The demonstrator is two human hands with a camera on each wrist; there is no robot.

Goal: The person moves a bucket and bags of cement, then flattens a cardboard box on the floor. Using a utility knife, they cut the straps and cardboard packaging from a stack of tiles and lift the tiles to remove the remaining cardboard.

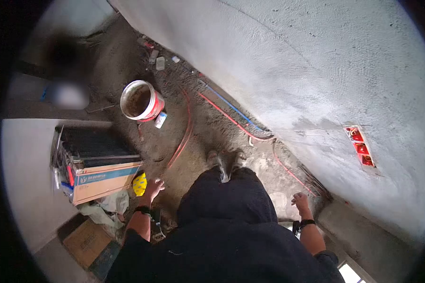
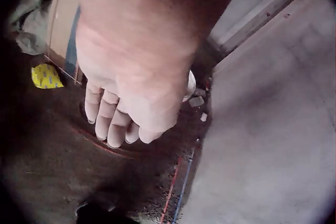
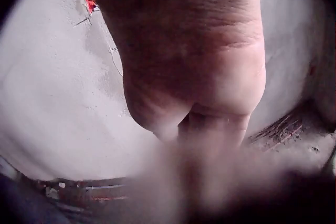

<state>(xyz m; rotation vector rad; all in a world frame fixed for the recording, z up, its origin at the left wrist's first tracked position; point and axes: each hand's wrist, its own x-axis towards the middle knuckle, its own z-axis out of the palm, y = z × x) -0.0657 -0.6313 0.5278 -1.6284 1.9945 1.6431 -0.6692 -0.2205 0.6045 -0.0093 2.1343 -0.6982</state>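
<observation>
My left hand (image 1: 153, 190) hangs at my left side with nothing in it. In the left wrist view its fingers (image 2: 107, 119) are loosely bent over the floor. Nearest to it in the head view is a yellow packet (image 1: 139, 184), beside a cardboard box (image 1: 107, 181) with a blue stripe. My right hand (image 1: 301, 203) hangs near the plastered wall (image 1: 326, 85), also holding nothing. The right wrist view shows its palm, with the fingertips blurred.
A white and red bucket (image 1: 158, 104) stands ahead on the dirty floor, a small carton (image 1: 160, 120) against it. Red pipe (image 1: 224, 113) and blue pipe (image 1: 231, 106) run along the wall's foot. Red socket boxes (image 1: 361, 148) sit in the wall. Flattened cardboard (image 1: 86, 240) lies at left.
</observation>
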